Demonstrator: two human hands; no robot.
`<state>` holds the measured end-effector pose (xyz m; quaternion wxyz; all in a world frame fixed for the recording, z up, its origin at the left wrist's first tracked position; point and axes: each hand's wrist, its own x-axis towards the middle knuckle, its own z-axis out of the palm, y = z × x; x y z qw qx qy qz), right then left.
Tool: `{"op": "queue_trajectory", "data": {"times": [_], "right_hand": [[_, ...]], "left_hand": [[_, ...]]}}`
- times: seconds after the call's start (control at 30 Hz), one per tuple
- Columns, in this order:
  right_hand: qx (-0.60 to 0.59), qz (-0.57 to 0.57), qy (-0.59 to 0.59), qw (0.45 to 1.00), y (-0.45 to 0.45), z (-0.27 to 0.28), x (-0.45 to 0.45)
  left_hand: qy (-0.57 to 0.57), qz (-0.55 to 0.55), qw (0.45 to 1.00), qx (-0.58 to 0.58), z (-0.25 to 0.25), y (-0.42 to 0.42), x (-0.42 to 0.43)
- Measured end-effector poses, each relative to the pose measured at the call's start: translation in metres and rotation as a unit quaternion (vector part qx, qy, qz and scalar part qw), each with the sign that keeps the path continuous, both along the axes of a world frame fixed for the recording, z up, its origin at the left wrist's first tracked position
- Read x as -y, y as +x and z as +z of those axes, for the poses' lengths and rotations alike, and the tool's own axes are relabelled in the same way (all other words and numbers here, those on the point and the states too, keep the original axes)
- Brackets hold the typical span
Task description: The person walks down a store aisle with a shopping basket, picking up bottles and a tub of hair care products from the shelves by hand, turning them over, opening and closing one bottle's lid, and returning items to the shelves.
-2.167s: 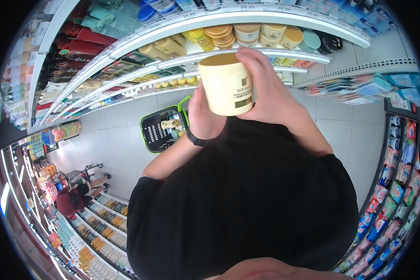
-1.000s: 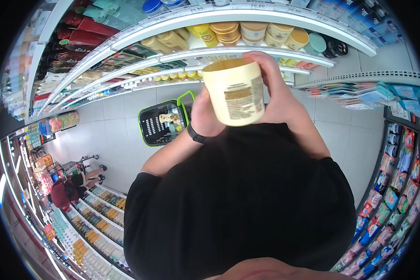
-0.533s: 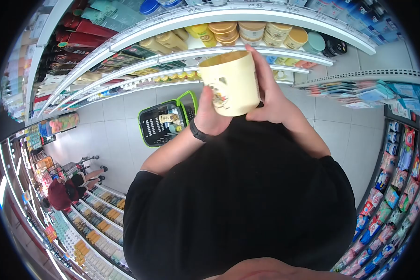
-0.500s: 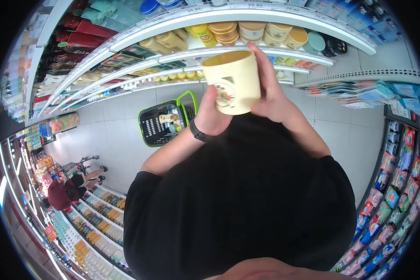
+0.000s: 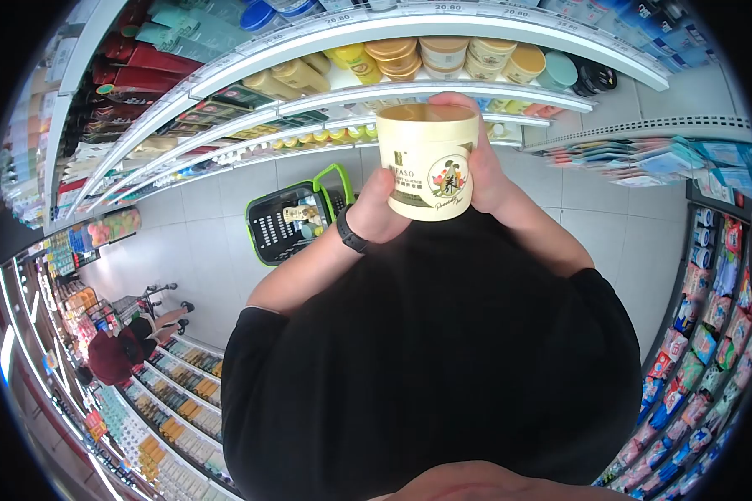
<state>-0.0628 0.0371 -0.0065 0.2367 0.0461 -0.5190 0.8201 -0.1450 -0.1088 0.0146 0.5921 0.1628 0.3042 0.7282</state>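
A pale yellow jar (image 5: 418,159) with a gold-coloured lid is held up in front of the black shirt, its round picture label facing the camera. My left hand (image 5: 378,209) grips its lower left side, thumb on the wall, with a black band on the wrist. Around the right side and back of the jar wraps my right hand (image 5: 491,171), its fingers reaching behind the lid. Beyond the hands, tubs (image 5: 443,57) and bottles stand on a shelf.
A black basket (image 5: 263,250) with green rim and handle, holding some bottles, is on the floor at left. White shelf edges (image 5: 351,33) curve across the top. Packets (image 5: 702,342) line the right. At lower left a person (image 5: 110,357) is beside a cart.
The jar has been turned, bringing the round picture and printed name round to the front. Both hands still hold it, and it sits slightly lower and further right than half a second ago.
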Motion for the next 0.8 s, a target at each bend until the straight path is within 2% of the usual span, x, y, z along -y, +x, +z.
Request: {"op": "queue_trajectory", "data": {"times": [0.13, 0.3, 0.63, 0.8], "right_hand": [[0.001, 0.006, -0.002, 1.000, -0.003, -0.004, -0.004], [0.023, 0.022, -0.074, 0.997, -0.006, -0.003, 0.000], [0.000, 0.027, -0.121, 0.992, -0.006, -0.006, 0.000], [-0.006, 0.074, -0.171, 0.983, -0.007, -0.007, -0.010]], "left_hand": [[-0.006, 0.007, 1.000, -0.027, 0.000, 0.002, -0.002], [0.018, 0.011, 0.999, -0.033, -0.006, -0.001, -0.001], [0.005, 0.012, 0.998, -0.056, -0.013, -0.001, -0.001], [-0.037, 0.003, 0.999, 0.026, 0.007, -0.001, -0.004]]}}
